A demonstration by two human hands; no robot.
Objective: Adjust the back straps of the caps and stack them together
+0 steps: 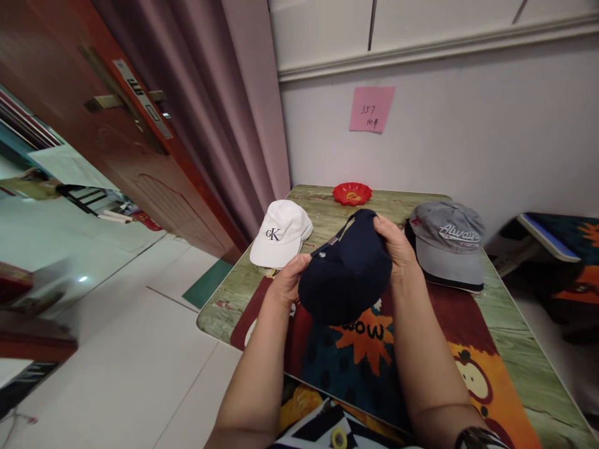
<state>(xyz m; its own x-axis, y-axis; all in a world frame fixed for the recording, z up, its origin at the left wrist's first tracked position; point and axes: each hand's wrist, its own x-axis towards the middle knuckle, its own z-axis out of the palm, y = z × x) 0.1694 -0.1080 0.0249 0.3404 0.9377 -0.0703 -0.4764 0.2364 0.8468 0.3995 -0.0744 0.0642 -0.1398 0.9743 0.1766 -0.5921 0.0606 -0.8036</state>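
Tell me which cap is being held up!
The dark navy cap, gripped by the left hand and the right hand. The white cap and the grey "Always" cap sit to either side, unheld.

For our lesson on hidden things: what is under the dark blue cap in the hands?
Under the dark blue cap, the mat shows, with part of an orange burst lettered WOW. The mat portion behind the cap is hidden.
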